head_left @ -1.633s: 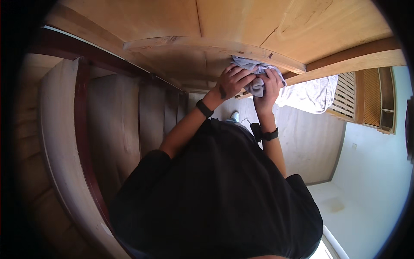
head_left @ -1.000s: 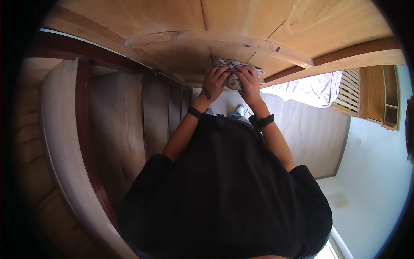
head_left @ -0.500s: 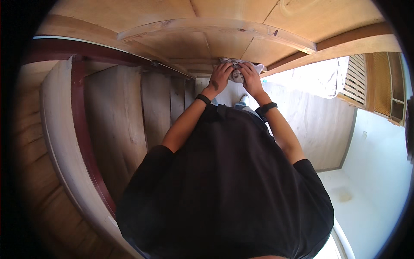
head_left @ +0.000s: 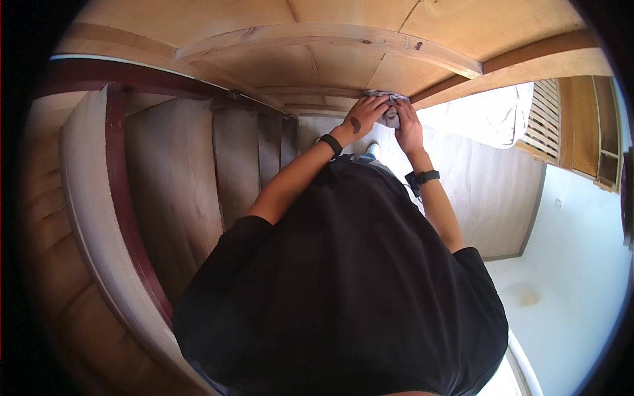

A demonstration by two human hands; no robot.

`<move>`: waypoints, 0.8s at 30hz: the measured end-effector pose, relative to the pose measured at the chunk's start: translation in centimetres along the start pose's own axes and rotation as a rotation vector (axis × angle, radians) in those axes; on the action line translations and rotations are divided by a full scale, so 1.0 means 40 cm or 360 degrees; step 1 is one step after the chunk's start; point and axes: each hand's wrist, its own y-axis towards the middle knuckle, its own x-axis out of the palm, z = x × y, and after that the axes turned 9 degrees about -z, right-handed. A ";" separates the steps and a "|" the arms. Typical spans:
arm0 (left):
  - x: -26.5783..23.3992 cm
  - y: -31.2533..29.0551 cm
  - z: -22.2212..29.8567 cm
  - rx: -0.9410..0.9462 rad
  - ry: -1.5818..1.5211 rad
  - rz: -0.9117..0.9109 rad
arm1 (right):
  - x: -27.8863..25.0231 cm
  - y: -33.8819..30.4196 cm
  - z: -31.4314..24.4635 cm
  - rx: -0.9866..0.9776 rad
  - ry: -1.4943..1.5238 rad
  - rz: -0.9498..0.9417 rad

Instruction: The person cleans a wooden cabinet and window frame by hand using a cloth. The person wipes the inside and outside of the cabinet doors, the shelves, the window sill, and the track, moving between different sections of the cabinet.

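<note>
A crumpled grey cloth [head_left: 389,117] is bunched between my two hands, against the lower part of a wooden panel [head_left: 343,65] with framing strips. My left hand [head_left: 362,117] lies over the cloth's left side, its fingers bent onto it and a dark mark on its back. From the right, my right hand [head_left: 408,125] grips the cloth with curled fingers. Part of the cloth is hidden under the fingers. Each wrist wears a black band.
Wooden steps [head_left: 175,178] with a dark red rail [head_left: 122,165] run along my left. Right of the panel are a white sheet-like covering [head_left: 489,117] and a slatted wooden frame [head_left: 543,109]. Pale flooring [head_left: 482,191] and a white wall [head_left: 574,237] lie to the right.
Both hands and the cloth have shifted right along the bottom of the wooden panel. The cloth stays in my grip.
</note>
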 end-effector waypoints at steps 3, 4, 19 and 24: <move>-0.022 -0.024 -0.029 0.0053 0.0079 -0.0069 | 0.018 0.015 -0.014 0.0019 0.0014 0.0072; -0.029 -0.034 -0.037 0.0053 0.0077 -0.0065 | 0.024 0.021 -0.019 0.0017 0.0010 0.0070; -0.144 -0.287 -0.206 -0.0347 0.0016 0.0167 | 0.160 0.217 -0.252 -0.0482 -0.0097 -0.0145; -0.150 -0.317 -0.223 -0.0437 0.0037 0.0182 | 0.176 0.253 -0.312 -0.0462 -0.0097 -0.0251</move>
